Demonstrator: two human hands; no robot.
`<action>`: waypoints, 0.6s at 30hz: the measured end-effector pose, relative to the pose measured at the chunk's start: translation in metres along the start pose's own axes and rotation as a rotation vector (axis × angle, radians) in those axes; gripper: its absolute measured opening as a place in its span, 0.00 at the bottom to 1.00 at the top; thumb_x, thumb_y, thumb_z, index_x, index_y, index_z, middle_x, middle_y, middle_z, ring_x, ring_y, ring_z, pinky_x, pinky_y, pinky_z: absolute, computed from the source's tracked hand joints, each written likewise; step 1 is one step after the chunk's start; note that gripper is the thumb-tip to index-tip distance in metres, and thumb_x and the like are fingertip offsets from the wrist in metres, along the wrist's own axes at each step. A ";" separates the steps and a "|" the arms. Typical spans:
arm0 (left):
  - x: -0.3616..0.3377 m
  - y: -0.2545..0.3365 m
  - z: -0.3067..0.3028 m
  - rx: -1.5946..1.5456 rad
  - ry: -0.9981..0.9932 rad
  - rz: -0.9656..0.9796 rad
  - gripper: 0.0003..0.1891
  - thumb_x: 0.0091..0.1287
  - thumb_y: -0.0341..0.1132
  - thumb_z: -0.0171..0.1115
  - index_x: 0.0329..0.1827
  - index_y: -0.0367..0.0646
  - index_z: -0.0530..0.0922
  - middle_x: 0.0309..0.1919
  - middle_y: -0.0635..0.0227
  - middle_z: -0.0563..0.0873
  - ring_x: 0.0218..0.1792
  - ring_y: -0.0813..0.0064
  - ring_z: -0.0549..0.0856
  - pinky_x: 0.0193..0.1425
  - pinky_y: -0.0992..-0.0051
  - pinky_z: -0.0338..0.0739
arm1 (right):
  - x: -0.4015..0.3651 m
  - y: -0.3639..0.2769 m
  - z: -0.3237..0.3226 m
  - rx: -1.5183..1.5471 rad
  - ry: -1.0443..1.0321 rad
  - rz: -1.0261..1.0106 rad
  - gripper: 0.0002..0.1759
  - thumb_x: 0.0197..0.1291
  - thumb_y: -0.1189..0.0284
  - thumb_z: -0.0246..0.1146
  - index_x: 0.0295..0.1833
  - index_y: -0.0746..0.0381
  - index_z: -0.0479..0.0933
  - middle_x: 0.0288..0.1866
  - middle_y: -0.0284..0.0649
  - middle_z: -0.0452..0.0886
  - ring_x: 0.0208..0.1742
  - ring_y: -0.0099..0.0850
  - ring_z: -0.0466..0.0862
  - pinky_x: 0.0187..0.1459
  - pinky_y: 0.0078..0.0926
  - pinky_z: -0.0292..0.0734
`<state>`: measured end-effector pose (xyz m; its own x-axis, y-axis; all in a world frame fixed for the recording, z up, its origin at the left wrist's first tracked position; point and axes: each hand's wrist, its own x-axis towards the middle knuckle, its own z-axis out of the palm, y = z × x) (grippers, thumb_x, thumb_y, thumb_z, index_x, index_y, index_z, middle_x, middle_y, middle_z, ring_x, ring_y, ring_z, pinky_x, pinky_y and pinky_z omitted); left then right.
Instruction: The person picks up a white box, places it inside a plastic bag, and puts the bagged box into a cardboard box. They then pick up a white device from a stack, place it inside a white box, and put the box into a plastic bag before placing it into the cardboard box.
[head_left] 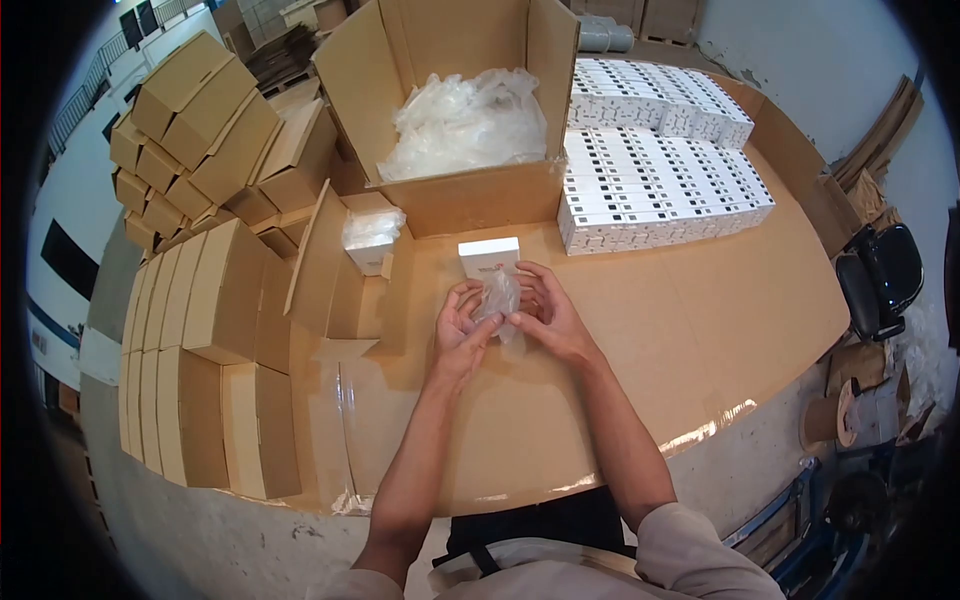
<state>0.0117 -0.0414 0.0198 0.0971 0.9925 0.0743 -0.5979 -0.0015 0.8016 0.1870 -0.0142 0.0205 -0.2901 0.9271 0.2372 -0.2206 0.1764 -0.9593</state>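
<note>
Between my two hands is a small clear plastic bag [503, 296], crumpled and pinched at its near edge. My left hand [464, 322] grips its left side, the thumb pressed against the fingers. On the other side my right hand [552, 315] holds the bag with thumb and curled fingers. Just beyond my fingertips stands a small white box [489, 256] with faint print on its front; its lower part is hidden behind the bag and my hands.
A large open carton [470, 195] full of clear plastic bags [465, 125] stands behind. Stacked white boxes [660, 190] fill the back right. An open brown box [355, 305] holds wrapped white boxes [372, 238] at left. Brown cartons [205, 300] pile up along the left edge.
</note>
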 end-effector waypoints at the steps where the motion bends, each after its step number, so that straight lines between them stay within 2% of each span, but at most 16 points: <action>1: 0.001 0.001 0.001 0.019 -0.016 -0.020 0.29 0.69 0.16 0.64 0.70 0.43 0.65 0.64 0.56 0.79 0.63 0.69 0.83 0.67 0.68 0.82 | -0.001 -0.005 0.000 0.001 -0.005 0.013 0.30 0.68 0.70 0.72 0.71 0.62 0.69 0.60 0.38 0.79 0.53 0.25 0.81 0.50 0.23 0.80; 3: 0.004 0.001 0.001 0.021 0.002 -0.050 0.29 0.69 0.16 0.65 0.70 0.41 0.66 0.61 0.54 0.81 0.60 0.69 0.85 0.63 0.71 0.84 | 0.001 -0.017 0.001 0.003 -0.021 0.028 0.24 0.67 0.70 0.73 0.65 0.63 0.74 0.53 0.35 0.82 0.47 0.21 0.81 0.45 0.19 0.78; 6: 0.005 0.000 -0.001 0.017 0.038 -0.031 0.27 0.70 0.17 0.66 0.69 0.41 0.67 0.58 0.52 0.84 0.57 0.71 0.87 0.60 0.71 0.85 | 0.008 0.007 -0.020 -0.088 -0.019 0.132 0.10 0.68 0.72 0.72 0.48 0.62 0.79 0.39 0.28 0.82 0.36 0.14 0.77 0.36 0.15 0.72; 9: 0.007 -0.003 -0.005 -0.010 0.095 0.042 0.25 0.71 0.19 0.67 0.67 0.41 0.69 0.56 0.53 0.85 0.55 0.71 0.87 0.59 0.71 0.85 | 0.007 -0.005 -0.019 -0.024 0.035 0.110 0.12 0.70 0.71 0.71 0.35 0.60 0.76 0.29 0.22 0.76 0.29 0.11 0.71 0.31 0.15 0.66; 13: 0.013 -0.007 -0.015 -0.030 0.165 0.119 0.21 0.73 0.21 0.65 0.64 0.43 0.70 0.57 0.55 0.84 0.57 0.69 0.86 0.62 0.65 0.86 | 0.004 -0.005 -0.035 -0.077 -0.035 0.167 0.11 0.71 0.72 0.70 0.36 0.60 0.77 0.30 0.22 0.75 0.31 0.11 0.72 0.32 0.14 0.67; 15: 0.013 -0.005 -0.016 -0.059 0.175 0.099 0.22 0.71 0.21 0.68 0.64 0.42 0.71 0.55 0.55 0.85 0.55 0.71 0.87 0.60 0.68 0.86 | 0.004 -0.011 -0.034 -0.107 -0.067 0.203 0.11 0.72 0.72 0.70 0.36 0.60 0.76 0.29 0.22 0.74 0.31 0.11 0.71 0.32 0.15 0.66; 18: 0.013 -0.004 -0.017 -0.032 0.159 0.065 0.24 0.70 0.22 0.70 0.65 0.40 0.70 0.54 0.55 0.86 0.54 0.73 0.87 0.60 0.71 0.85 | 0.005 -0.023 -0.013 -0.053 0.012 0.105 0.11 0.73 0.73 0.68 0.36 0.60 0.75 0.29 0.23 0.75 0.31 0.11 0.71 0.32 0.16 0.66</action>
<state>0.0022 -0.0266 0.0077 -0.0683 0.9972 0.0288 -0.6242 -0.0652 0.7785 0.2030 -0.0092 0.0420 -0.2976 0.9453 0.1338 -0.1399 0.0954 -0.9856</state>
